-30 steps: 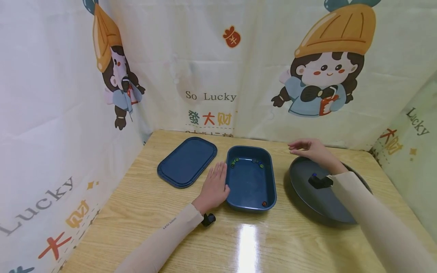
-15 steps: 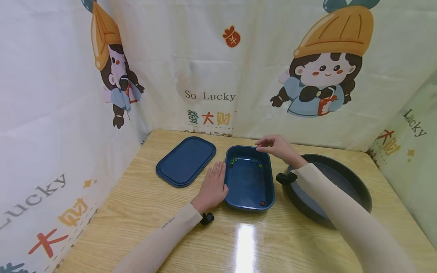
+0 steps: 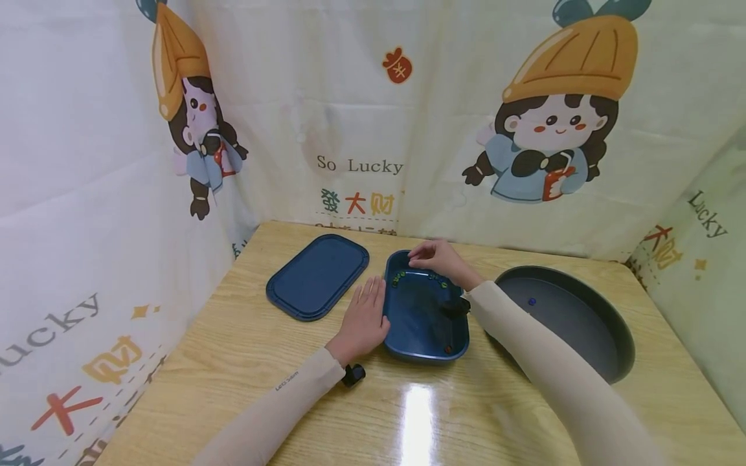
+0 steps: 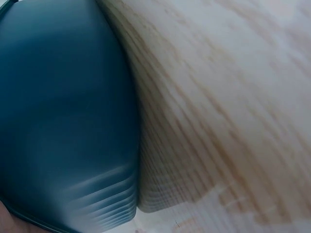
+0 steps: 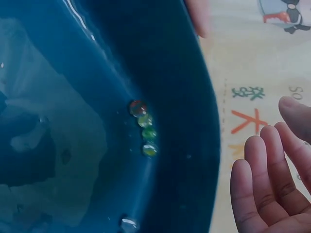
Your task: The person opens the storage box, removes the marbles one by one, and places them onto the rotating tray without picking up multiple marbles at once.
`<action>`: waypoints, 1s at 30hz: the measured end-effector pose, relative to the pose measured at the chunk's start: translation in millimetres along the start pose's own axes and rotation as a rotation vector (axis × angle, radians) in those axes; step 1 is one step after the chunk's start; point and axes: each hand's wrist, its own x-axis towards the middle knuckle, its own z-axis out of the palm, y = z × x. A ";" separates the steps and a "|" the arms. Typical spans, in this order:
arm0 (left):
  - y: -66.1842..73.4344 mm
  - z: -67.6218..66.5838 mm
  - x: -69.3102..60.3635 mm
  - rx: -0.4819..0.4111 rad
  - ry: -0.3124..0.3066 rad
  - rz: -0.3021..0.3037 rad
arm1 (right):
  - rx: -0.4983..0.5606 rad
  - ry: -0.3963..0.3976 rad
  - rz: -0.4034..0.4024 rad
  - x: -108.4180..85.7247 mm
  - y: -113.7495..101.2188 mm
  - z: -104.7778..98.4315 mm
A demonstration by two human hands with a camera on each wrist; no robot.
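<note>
A deep blue rectangular container [image 3: 425, 323] stands in the middle of the table. My left hand [image 3: 360, 323] rests with straight fingers against its left side; the outer wall [image 4: 73, 107] fills much of the left wrist view. My right hand [image 3: 440, 259] hovers over the container's far end. In the right wrist view its fingers are loosely bent, thumb and fingertips apart, with nothing visible between them. Several small glass marbles [image 5: 148, 133] sit in the far left corner, more marbles [image 3: 441, 283] in the far right. A reddish marble [image 3: 448, 349] lies near the front right corner.
A round dark grey pan [image 3: 574, 323] stands to the right with a blue marble [image 3: 531, 301] in it. A flat blue lid [image 3: 317, 277] lies at the left. A printed cloth [image 3: 350, 116] hangs behind the wooden table [image 3: 350, 421].
My right hand has moved left from above the pan to above the container's far end, uncovering the blue marble in the pan. The left hand has stayed at the container's side.
</note>
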 end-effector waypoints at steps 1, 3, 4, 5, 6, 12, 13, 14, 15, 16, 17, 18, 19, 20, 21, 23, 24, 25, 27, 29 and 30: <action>0.0 -0.2 -0.3 0.000 -0.002 -0.002 | 0.001 -0.005 -0.008 1.6 1.3 3.0; 0.0 0.3 -0.8 0.001 -0.002 -0.003 | 0.006 -0.014 -0.016 4.0 3.0 8.4; 0.0 0.7 -1.0 0.000 -0.001 -0.004 | 0.008 -0.018 -0.019 5.2 4.2 11.0; 0.0 1.2 -1.1 0.000 -0.001 -0.004 | 0.013 -0.025 -0.022 6.4 5.8 13.4; -0.2 1.9 -1.1 0.001 0.002 -0.004 | 0.013 -0.030 -0.023 7.1 6.8 15.4; -1.2 6.0 -0.1 0.009 0.018 -0.004 | -0.002 -0.036 0.000 13.5 15.0 25.0; -1.2 6.3 0.0 0.013 0.019 -0.005 | -0.004 -0.033 0.006 14.4 16.0 26.4; -1.2 6.4 0.2 0.016 0.016 -0.006 | -0.006 -0.036 0.003 15.2 17.1 27.7; -1.2 6.1 0.4 0.020 0.013 -0.008 | -0.009 -0.040 0.003 15.5 17.7 28.9; -1.1 5.8 0.5 0.022 0.013 -0.008 | -0.011 -0.044 0.005 15.9 18.5 30.1; -0.9 5.1 0.4 0.024 0.012 -0.008 | -0.014 -0.047 0.007 16.4 19.2 31.4; -0.7 4.6 0.4 0.026 0.010 -0.008 | -0.019 -0.052 0.003 16.9 20.1 32.6; -0.5 3.9 0.3 0.023 0.012 -0.006 | -0.028 -0.057 -0.002 17.5 21.3 33.8; -0.4 3.3 0.2 0.020 0.014 -0.003 | -0.038 -0.063 -0.004 18.1 22.4 34.9; -0.3 2.7 0.1 0.021 0.012 -0.002 | -0.053 -0.064 -0.003 18.8 23.8 35.9; -0.1 1.6 -0.1 0.021 0.011 0.000 | -0.076 -0.067 -0.008 20.4 26.1 38.0; -0.1 1.3 -0.1 0.023 0.011 0.001 | -0.089 -0.069 -0.009 21.1 27.4 39.0; -0.2 0.9 -0.1 0.024 0.010 0.001 | -0.100 -0.070 -0.010 21.7 28.3 40.0; -0.5 0.8 0.1 0.032 0.007 0.000 | -0.120 -0.074 -0.006 22.6 29.7 41.8; -0.7 0.8 0.3 0.038 0.002 0.000 | -0.135 -0.079 -0.007 23.0 30.3 43.4; -0.8 0.9 0.5 0.038 0.000 0.000 | -0.146 -0.081 -0.008 23.3 30.9 44.1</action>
